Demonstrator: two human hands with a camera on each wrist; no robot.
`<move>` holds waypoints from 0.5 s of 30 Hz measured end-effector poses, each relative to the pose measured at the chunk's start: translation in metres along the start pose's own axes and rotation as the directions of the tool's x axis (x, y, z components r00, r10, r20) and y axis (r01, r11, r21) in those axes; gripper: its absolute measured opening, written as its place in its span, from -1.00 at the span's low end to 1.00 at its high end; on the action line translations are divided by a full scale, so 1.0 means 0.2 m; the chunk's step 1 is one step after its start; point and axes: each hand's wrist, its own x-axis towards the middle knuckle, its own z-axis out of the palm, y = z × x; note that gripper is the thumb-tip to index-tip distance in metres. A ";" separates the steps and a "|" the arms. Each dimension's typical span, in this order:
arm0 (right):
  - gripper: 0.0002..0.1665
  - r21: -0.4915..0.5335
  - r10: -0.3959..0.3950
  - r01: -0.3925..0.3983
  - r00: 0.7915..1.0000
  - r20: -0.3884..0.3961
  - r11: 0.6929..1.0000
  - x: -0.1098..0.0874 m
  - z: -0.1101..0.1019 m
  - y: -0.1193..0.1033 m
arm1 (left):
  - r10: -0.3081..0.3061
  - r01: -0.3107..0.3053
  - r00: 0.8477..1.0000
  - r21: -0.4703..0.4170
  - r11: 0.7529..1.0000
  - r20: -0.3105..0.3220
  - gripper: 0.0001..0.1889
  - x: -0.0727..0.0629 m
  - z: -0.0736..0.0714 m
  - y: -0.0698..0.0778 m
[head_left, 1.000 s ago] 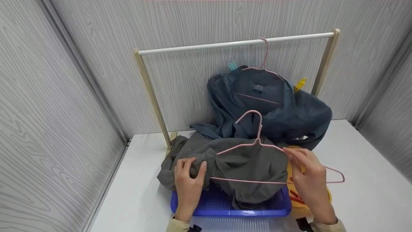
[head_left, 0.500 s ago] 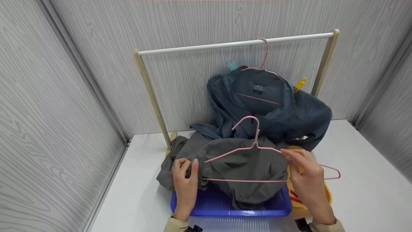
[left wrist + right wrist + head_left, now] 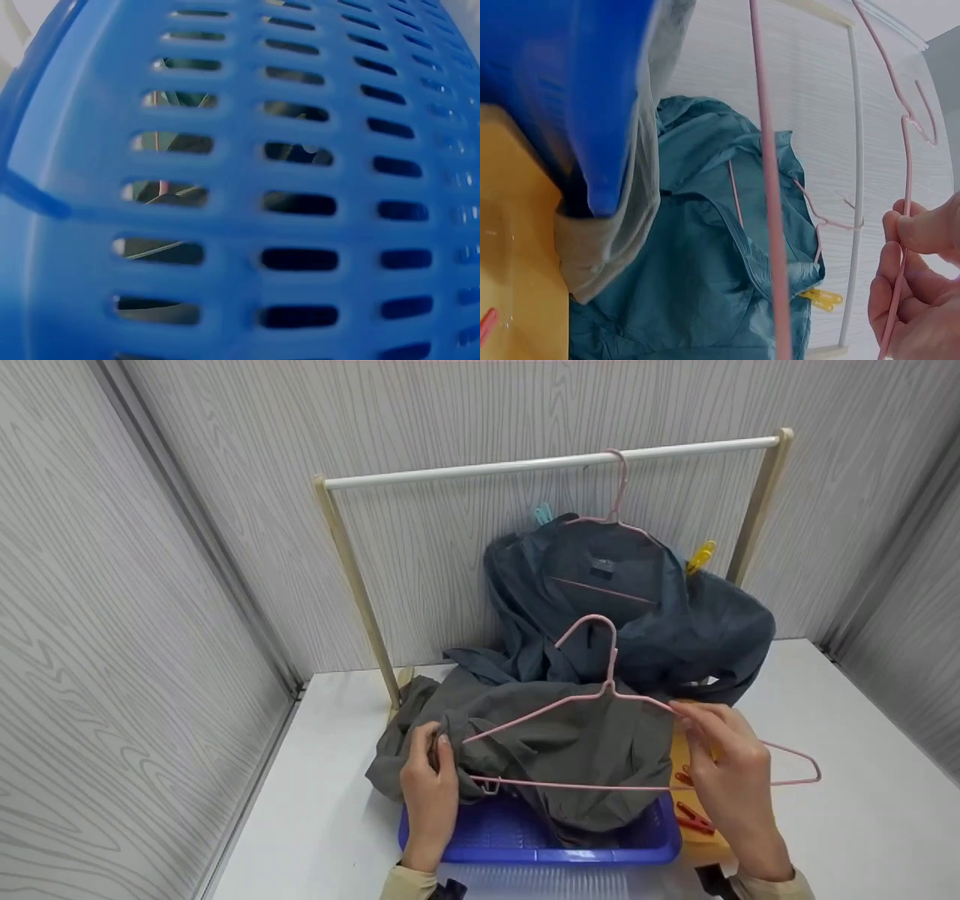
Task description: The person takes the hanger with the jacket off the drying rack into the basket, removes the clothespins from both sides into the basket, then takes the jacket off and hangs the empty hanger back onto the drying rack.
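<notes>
In the head view, a pink wire hanger (image 3: 610,688) stands over the dark grey garment (image 3: 592,750), its hook up. My right hand (image 3: 729,776) pinches the hanger's right shoulder between thumb and fingers. The right wrist view shows this hand (image 3: 930,232) on the wire, with the long bottom bar of the hanger (image 3: 769,165) crossing in front. At the garment's left part, my left hand (image 3: 431,791) grips bunched cloth, and the hanger's left end goes out of sight in that fabric. The left wrist view holds mostly slotted basket wall (image 3: 234,172), hiding the left hand.
Under the garment is a blue basket (image 3: 559,855). To its right stands a yellow container (image 3: 709,847) with red clothespins (image 3: 695,817). Behind, a rack's white rail (image 3: 465,470) carries a navy garment (image 3: 600,607) on another pink hanger, with a teal clip (image 3: 542,514) and a yellow clip (image 3: 701,556).
My right hand and the hanger dip left, then shift up and right. My left hand moves slightly left with the cloth, and more of the hanger's left arm shows.
</notes>
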 end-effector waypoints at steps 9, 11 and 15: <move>-0.61 -0.064 0.013 -0.013 1.000 -0.003 0.998 0.01 -0.03 0.02 | 0.096 -0.101 0.984 0.027 0.995 0.149 -0.59 0.01 0.00 -0.01; -0.64 -0.073 0.013 -0.013 1.000 -0.002 0.997 0.01 -0.03 0.03 | 0.098 -0.105 0.981 0.031 0.994 0.168 -0.57 0.01 0.00 -0.02; -0.66 -0.077 0.014 -0.014 1.000 -0.001 0.997 0.01 -0.03 0.03 | 0.100 -0.105 0.983 0.027 0.994 0.157 -0.61 0.02 -0.02 -0.03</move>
